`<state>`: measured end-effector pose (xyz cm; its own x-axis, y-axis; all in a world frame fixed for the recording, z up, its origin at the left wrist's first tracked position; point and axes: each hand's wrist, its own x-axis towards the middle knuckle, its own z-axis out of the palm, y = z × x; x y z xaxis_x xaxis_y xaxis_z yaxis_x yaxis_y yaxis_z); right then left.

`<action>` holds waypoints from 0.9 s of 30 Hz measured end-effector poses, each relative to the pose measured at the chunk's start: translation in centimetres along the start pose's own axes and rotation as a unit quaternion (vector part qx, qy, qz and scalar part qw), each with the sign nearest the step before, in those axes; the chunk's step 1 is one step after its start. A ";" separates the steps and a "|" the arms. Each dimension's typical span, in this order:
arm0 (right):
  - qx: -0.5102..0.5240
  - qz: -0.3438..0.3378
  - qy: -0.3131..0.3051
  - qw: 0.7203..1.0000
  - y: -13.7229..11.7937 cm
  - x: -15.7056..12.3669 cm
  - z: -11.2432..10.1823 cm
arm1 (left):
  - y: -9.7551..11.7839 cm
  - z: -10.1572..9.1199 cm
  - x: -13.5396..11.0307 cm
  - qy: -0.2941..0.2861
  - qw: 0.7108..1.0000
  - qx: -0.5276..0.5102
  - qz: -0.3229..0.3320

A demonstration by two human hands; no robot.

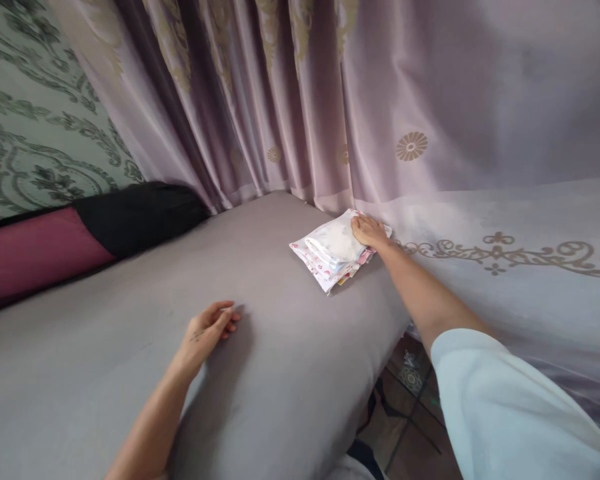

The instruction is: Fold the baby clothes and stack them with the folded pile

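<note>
One stack of folded cloths (330, 245), already piled, lay on the grey bed (105, 353) beside the curtain (460, 100); right hand (370, 231) rested atop, grip unclear. Left hand (209, 330) was apart, empty, loosely curled; remaining work was not evident

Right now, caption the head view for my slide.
Right hand on folded white printed cloths, left hand over smooth grey fabric sheet.

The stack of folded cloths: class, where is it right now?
In the head view, the stack of folded cloths lies just right of centre on the grey sheet, near the curtain, with the right hand on top.
</note>
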<state>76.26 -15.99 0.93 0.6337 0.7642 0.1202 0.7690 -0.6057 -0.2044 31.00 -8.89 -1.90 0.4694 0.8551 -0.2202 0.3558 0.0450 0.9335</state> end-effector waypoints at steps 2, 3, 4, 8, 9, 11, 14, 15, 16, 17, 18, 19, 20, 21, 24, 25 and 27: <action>0.001 0.000 -0.005 1.000 -0.1 -0.1 -0.2 | -1.4 -3.0 -1.9 0.036 0.999 0.027 -0.016; 0.000 0.003 -0.005 1.000 -0.3 -0.2 -0.4 | -2.1 -4.5 -2.9 0.055 0.997 0.040 -0.027; 0.000 0.008 -0.002 1.000 -0.7 -0.3 -0.6 | -2.7 -5.8 -4.0 0.077 0.995 0.052 -0.041; 0.023 0.023 -0.005 0.999 -3.8 -1.5 -1.2 | -4.8 -10.3 -8.2 0.159 0.979 0.084 -0.095; 0.031 0.022 -0.011 0.999 -4.8 -2.0 -1.2 | -5.0 -11.0 -9.1 0.177 0.974 0.087 -0.108; 0.035 0.020 -0.018 0.999 -6.9 -3.1 -1.1 | -5.2 -11.8 -10.5 0.207 0.966 0.079 -0.129; 0.018 0.027 -0.023 0.999 -9.0 -4.6 -0.3 | -5.3 -12.2 -11.6 0.236 0.961 0.057 -0.135; 0.011 0.032 -0.023 0.999 -9.4 -4.9 0.1 | -5.5 -12.2 -11.7 0.240 0.960 0.052 -0.132; 0.003 0.035 -0.021 0.999 -9.7 -5.2 0.5 | -5.7 -12.1 -11.6 0.242 0.961 0.049 -0.128; -0.004 0.036 -0.015 0.999 -9.7 -5.3 0.9 | -6.0 -12.2 -11.5 0.242 0.961 0.046 -0.126; -0.010 0.034 -0.006 0.999 -9.7 -5.3 1.2 | -6.2 -12.2 -11.3 0.240 0.962 0.041 -0.125; -0.016 0.029 0.004 0.999 -9.5 -5.3 1.5 | -6.4 -12.2 -11.1 0.239 0.962 0.034 -0.126; -0.018 0.025 0.012 0.999 -9.3 -5.2 1.7 | -6.5 -12.2 -11.0 0.242 0.961 0.026 -0.130; -0.020 0.021 0.017 0.999 -9.0 -5.1 1.8 | -6.4 -12.2 -10.9 0.243 0.961 0.013 -0.132; -0.017 0.026 0.010 0.999 -8.0 -4.6 1.8 | -5.5 -12.0 -10.7 0.221 0.963 -0.038 -0.146; -0.015 0.031 0.000 0.999 -7.9 -4.4 1.7 | -5.1 -12.0 -10.6 0.204 0.964 -0.060 -0.158; 0.002 0.027 0.021 0.999 -8.2 -4.0 1.6 | -4.3 -12.3 -9.9 0.197 0.957 -0.109 -0.181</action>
<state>67.31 -13.74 0.58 0.6774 0.7201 0.1502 0.7333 -0.6448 -0.2156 14.87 -11.23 -0.28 -0.0091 0.8892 -0.4574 0.2405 0.4460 0.8621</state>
